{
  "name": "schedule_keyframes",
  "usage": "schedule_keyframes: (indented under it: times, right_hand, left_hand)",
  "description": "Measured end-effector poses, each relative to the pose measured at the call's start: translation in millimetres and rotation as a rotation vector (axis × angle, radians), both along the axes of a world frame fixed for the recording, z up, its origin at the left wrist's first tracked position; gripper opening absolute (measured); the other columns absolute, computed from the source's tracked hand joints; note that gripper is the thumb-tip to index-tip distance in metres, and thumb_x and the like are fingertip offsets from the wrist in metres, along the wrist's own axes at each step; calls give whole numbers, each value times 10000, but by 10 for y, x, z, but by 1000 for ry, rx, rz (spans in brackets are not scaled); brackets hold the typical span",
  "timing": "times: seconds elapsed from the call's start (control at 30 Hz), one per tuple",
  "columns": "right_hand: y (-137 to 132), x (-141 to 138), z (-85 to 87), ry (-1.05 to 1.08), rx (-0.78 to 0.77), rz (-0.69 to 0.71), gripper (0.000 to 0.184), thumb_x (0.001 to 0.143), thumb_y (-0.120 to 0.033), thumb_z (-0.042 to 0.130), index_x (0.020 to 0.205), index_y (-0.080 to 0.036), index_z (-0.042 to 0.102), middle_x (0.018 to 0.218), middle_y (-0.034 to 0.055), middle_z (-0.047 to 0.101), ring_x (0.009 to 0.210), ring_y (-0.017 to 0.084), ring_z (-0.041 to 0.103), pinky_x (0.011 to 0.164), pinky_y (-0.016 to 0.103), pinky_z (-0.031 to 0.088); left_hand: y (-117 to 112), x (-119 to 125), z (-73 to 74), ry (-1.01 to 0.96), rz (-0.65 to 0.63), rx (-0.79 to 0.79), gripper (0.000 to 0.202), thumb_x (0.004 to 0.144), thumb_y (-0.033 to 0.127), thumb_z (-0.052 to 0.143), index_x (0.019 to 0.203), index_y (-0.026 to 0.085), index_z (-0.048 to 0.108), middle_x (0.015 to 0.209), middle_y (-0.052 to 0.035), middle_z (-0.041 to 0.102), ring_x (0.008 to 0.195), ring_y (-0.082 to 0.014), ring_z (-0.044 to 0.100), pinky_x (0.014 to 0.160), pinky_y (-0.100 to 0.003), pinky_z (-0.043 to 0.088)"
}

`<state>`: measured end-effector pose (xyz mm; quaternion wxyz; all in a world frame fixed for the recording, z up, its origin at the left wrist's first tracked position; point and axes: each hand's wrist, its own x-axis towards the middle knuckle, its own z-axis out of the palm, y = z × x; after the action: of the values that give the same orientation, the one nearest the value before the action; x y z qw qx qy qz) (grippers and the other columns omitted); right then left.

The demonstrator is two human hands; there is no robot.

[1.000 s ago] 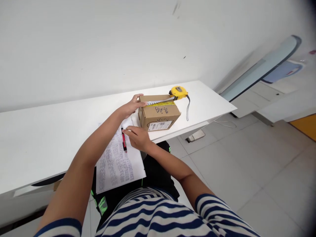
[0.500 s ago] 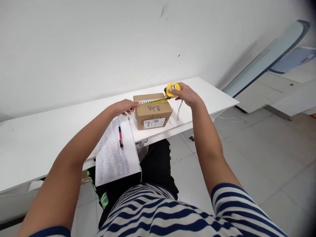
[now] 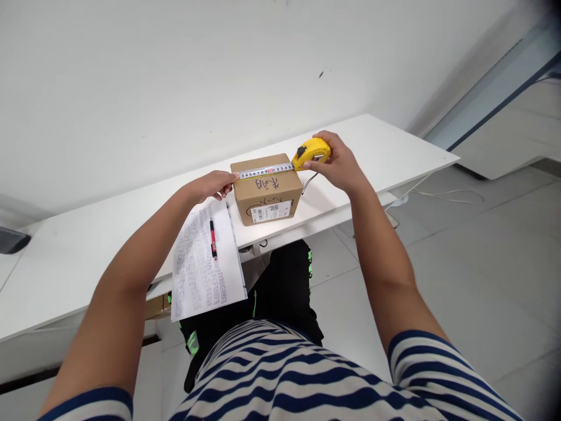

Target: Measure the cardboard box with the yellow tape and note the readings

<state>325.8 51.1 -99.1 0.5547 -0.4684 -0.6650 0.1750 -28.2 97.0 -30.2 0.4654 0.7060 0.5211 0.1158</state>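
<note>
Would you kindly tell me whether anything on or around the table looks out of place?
The paper overhangs the front edge of the table with a pen on it, which looks precarious. Nothing appears spilled.

White table (image 3: 109, 228), cardboard box (image 3: 266, 193) near its front edge, handwritten paper (image 3: 201, 269) overhanging that edge
</note>
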Motion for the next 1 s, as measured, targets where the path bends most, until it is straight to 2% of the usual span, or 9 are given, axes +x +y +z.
schedule_keyframes:
  times: [0.1, 0.2, 0.27, 0.37, 0.43, 0.5, 0.6, 0.77, 1.0]
  right_hand:
    - [-118, 79, 36, 42, 91, -63, 668, 708, -465, 894, 1303, -309, 634, 1309, 31, 636, 1140, 255, 680, 955, 468, 640]
    - [-470, 37, 31, 87, 210, -222, 679, 746, -459, 869, 1356, -322, 606, 1357, 55, 601, 1202, 278, 661, 985, 485, 623]
    - [-785, -178, -17, 80, 311, -373, 678, 799, -484, 827, 1402, -328, 561, 1358, 74, 585, 1230, 298, 643, 1005, 525, 610]
    - [-1202, -771, -124, -37, 545, -602, 744, 824, -462, 834, 1464, -336, 477, 1281, 93, 588, 1189, 315, 642, 967, 545, 611]
    - [-1362, -1220, -176, -121, 675, -683, 776, 813, -397, 867, 1474, -363, 461, 1201, 83, 598, 1054, 266, 661, 858, 449, 628]
    - [-1415, -1595, -182, -106, 670, -697, 753, 843, -320, 844, 1486, -373, 454, 1144, 60, 609, 966, 223, 660, 792, 387, 622]
    - [-1356, -1919, -128, -12, 621, -738, 688, 877, -271, 798, 1472, -345, 461, 1179, 68, 648, 1007, 225, 681, 825, 400, 606]
    - [-1144, -2050, -114, -14, 512, -699, 527, 927, -205, 691, 1400, -288, 473, 1267, 100, 734, 1137, 243, 727, 928, 440, 540]
    - [-955, -2079, -199, 11, 418, -687, 538, 918, -203, 675, 1402, -283, 453, 1241, 119, 779, 1109, 259, 726, 888, 451, 581]
  left_hand:
    - [-50, -57, 114, -36, 39, 62, 463, 932, 450, 642, 567, 192, 523, 617, -16, 528, 557, -106, 466, 597, -278, 423]
    - [23, -134, 335, -174, 104, 162, 376, 906, 391, 654, 606, 188, 555, 634, -26, 570, 579, -108, 498, 617, -271, 460]
    - [165, -115, 493, -234, 140, 233, 256, 893, 363, 660, 717, 182, 622, 740, -54, 658, 646, -123, 562, 665, -278, 503]
    - [445, 107, 609, -215, 130, 286, 186, 912, 351, 617, 848, 185, 674, 905, -91, 728, 822, -169, 661, 803, -325, 554]
    - [592, 357, 564, -117, 121, 322, 209, 932, 342, 561, 837, 189, 667, 942, -105, 730, 919, -208, 690, 881, -377, 549]
    - [656, 611, 436, 137, 143, 450, 247, 946, 337, 512, 798, 186, 639, 958, -133, 730, 992, -271, 693, 960, -462, 515]
    - [607, 847, 202, 519, 97, 650, 288, 979, 368, 453, 811, 193, 608, 1029, -160, 737, 1062, -336, 668, 1029, -533, 441]
    - [425, 853, 71, 460, -43, 638, 365, 1019, 453, 372, 881, 216, 613, 1027, -115, 733, 934, -267, 638, 847, -391, 454]
    - [351, 843, 101, 576, -205, 822, 383, 1003, 432, 371, 767, 209, 575, 832, -70, 674, 810, -239, 594, 883, -400, 412]
